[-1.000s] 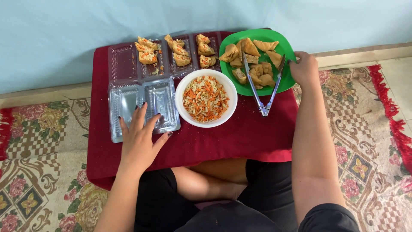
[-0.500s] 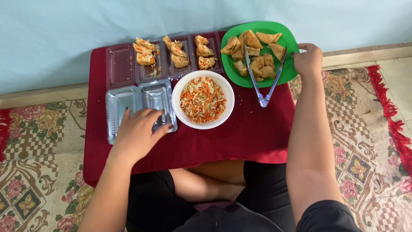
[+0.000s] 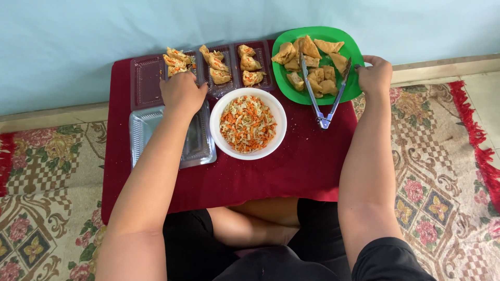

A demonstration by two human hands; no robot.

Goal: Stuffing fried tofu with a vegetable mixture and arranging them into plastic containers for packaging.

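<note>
The clear plastic tray (image 3: 172,112) is lying left of the white bowl (image 3: 248,124) on the red table (image 3: 291,166). The left hand (image 3: 182,92) is resting on it, grip loose and holding nothing. Right of the bowl, the right hand (image 3: 374,75) is pinching the green plate (image 3: 351,52) rim, beside the metal tongs (image 3: 324,96).

A low red-clothed table (image 3: 291,171) bears a clear plastic tray (image 3: 156,130), white bowl (image 3: 248,124), green plate (image 3: 349,49) and tongs (image 3: 324,99).
</note>
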